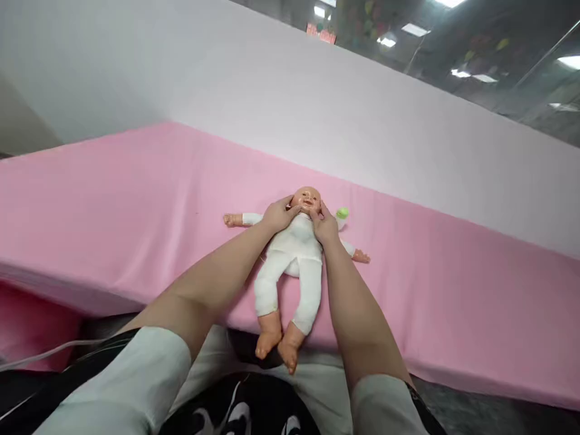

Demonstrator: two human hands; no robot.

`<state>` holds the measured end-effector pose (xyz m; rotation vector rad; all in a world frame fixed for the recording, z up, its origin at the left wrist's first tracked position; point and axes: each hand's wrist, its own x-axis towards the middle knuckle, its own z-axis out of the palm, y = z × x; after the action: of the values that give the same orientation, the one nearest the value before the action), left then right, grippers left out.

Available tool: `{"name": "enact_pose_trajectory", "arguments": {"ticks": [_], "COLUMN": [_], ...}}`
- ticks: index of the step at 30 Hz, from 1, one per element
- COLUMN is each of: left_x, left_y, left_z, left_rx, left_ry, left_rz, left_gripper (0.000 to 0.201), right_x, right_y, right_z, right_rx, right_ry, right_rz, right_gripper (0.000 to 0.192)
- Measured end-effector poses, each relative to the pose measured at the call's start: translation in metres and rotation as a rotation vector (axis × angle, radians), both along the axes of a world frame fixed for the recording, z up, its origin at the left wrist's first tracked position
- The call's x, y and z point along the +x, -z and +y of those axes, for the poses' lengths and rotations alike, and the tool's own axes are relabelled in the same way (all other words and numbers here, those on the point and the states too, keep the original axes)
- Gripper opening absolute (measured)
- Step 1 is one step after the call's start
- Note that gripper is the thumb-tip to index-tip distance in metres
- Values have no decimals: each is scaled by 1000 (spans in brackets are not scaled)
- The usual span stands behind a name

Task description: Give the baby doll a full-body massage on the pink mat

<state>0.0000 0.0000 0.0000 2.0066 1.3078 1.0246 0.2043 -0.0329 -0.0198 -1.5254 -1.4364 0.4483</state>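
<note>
A baby doll with a white cloth body lies on its back, face up, its arms spread and its orange-brown feet over the front edge of the pink cover. My left hand cups one side of the doll's head, thumb by its chin. On the other side of the head, my right hand holds the cheek and jaw in the same way. Just beyond my right hand is a small white object with a green top, partly hidden, its kind unclear.
The doll lies on a long table under a pink cloth. Behind it rises a white wall, with a glass pane above reflecting ceiling lights. A white cable runs at the lower left, near a red-pink surface.
</note>
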Motion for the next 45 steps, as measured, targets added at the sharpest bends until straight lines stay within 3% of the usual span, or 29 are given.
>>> {"name": "enact_pose_trajectory", "arguments": {"ticks": [11, 19, 37, 41, 45], "left_x": [-1, -1, -1, -2, -2], "left_y": [4, -6, 6, 6, -1], "left_z": [6, -1, 12, 11, 4], "left_rx": [8, -20, -2, 18, 12], "left_ry": [47, 72, 73, 74, 101], "left_rz": [-94, -85, -95, -98, -58], "left_gripper": [58, 71, 62, 59, 62], "right_x": [-2, -13, 0, -5, -12], "right_y": [0, -12, -1, -6, -16], "right_z": [-2, -12, 2, -3, -12], "right_rx": [84, 39, 110, 73, 14], "right_ry": [13, 99, 22, 38, 74], "right_rz": [30, -28, 125, 104, 37], "right_gripper": [67, 91, 54, 59, 80]}}
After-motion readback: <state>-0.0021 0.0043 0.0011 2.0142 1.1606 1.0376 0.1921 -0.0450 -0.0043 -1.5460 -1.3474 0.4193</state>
